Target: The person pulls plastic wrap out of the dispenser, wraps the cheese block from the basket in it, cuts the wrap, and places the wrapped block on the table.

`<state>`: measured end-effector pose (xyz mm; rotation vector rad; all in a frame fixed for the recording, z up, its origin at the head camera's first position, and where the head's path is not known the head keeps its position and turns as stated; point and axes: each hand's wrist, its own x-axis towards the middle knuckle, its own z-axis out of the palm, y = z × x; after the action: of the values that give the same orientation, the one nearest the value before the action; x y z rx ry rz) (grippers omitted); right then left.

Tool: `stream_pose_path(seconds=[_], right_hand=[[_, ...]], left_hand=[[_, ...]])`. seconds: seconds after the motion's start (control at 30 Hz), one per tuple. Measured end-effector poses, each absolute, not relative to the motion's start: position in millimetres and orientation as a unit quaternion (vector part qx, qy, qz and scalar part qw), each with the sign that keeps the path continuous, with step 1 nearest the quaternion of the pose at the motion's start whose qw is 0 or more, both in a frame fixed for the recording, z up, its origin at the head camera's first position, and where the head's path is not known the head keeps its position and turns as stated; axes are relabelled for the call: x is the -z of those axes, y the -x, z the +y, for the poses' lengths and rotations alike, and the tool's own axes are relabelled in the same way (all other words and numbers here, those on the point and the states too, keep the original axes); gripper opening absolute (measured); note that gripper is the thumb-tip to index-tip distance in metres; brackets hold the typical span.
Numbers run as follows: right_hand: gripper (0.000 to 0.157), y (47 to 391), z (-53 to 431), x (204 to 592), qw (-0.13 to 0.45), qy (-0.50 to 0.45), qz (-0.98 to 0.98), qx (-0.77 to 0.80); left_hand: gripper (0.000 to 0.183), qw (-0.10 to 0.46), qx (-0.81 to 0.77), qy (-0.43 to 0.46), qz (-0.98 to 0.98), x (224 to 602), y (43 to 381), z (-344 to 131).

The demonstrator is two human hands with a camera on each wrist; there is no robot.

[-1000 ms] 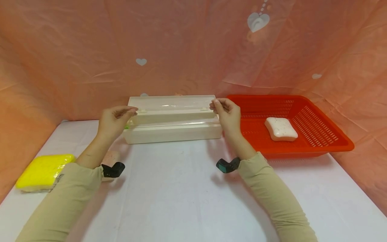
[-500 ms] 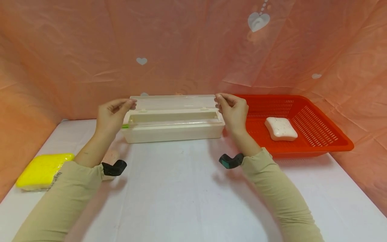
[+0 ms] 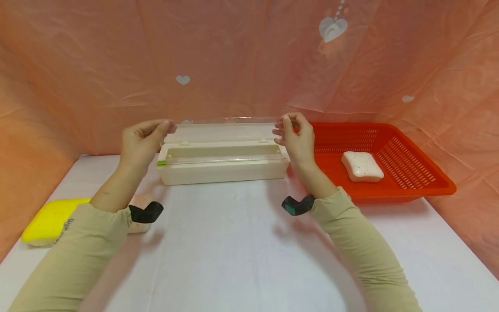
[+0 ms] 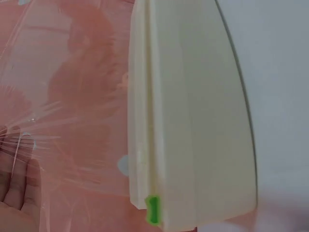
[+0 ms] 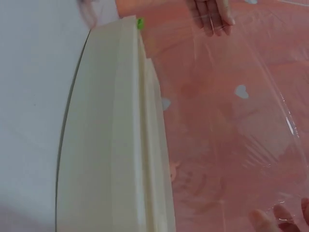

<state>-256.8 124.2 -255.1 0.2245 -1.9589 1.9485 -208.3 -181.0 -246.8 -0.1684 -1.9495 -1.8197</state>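
A cream cling film dispenser [image 3: 224, 172] sits at the back middle of the table, its hinged lid [image 3: 222, 131] raised. A green slider [image 3: 161, 163] is on its left front edge. Clear cling film [image 5: 231, 121] stretches up from the box between both hands, lightly wrinkled. My left hand [image 3: 141, 143] pinches the film's left corner above the box's left end; creases fan out from that grip in the left wrist view. At the other end my right hand [image 3: 299, 141] pinches the right corner between thumb and finger, other fingers spread.
A red plastic basket [image 3: 421, 173] stands at the right with a speckled pale block [image 3: 362, 166] inside. At the left, a yellow wrapped block [image 3: 54, 221] lies beside another pale block [image 3: 140, 227], partly behind the left arm. An orange curtain hangs behind.
Both hands have risen and spread slightly apart, drawing the cling film higher. Its upper edge now shows above the raised lid. The box and basket have stayed put.
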Motion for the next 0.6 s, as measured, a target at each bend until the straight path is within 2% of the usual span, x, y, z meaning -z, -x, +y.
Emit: stream_pose_path(seconds=[0.3,0.6], right_hand=[[0.024,259,128,245,0.193,-0.115,-0.678,-0.700],[0.020,260,130,237,0.213,-0.140,-0.653,-0.713]], left_hand=[[0.010,0.232,0.701,0.062,-0.671,233,211,-176],[0.012,0.263,0.730,0.086,-0.624,225,213,-174]])
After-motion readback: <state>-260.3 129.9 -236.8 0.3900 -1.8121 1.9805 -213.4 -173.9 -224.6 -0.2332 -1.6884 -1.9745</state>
